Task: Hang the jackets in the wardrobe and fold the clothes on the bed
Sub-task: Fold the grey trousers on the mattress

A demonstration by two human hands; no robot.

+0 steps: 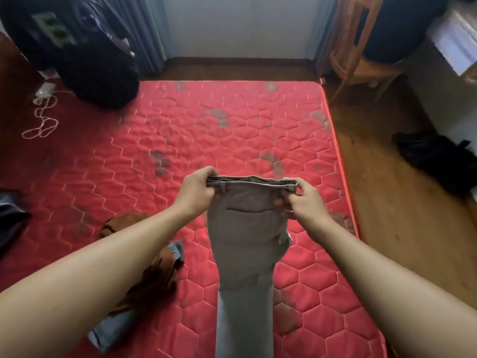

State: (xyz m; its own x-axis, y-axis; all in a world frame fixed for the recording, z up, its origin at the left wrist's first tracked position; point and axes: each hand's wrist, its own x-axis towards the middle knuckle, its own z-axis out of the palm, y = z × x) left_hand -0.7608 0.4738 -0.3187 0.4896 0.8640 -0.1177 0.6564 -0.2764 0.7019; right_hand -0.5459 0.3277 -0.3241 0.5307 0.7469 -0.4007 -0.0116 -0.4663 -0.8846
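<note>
The left hand (198, 188) and right hand (307, 200) each grip one end of the waistband of grey trousers (247, 228), fingers curled over the top edge and thumbs on the near side. The waistband is stretched flat between them and held up above the bed (232, 130). A back pocket faces the camera. The legs hang together, straight down toward the person and out of the bottom of the view. Both forearms reach in from the lower corners.

The bed is a bare red quilted mattress with grey worn patches. On it, under the left forearm, lies a crumpled brown garment (144, 277), with pale blue jeans (113, 329) partly beneath it at the near edge. A dark cloth (10, 218) lies at the left edge of the view. A large black bag (85, 47) stands at the far left corner of the bed, and a white cable (41, 120) lies coiled just beside it.

Right of the bed is a wooden floor (387, 202) with a black heap (436, 161) on it. A wooden chair (361, 47) stands beyond the far right corner.
</note>
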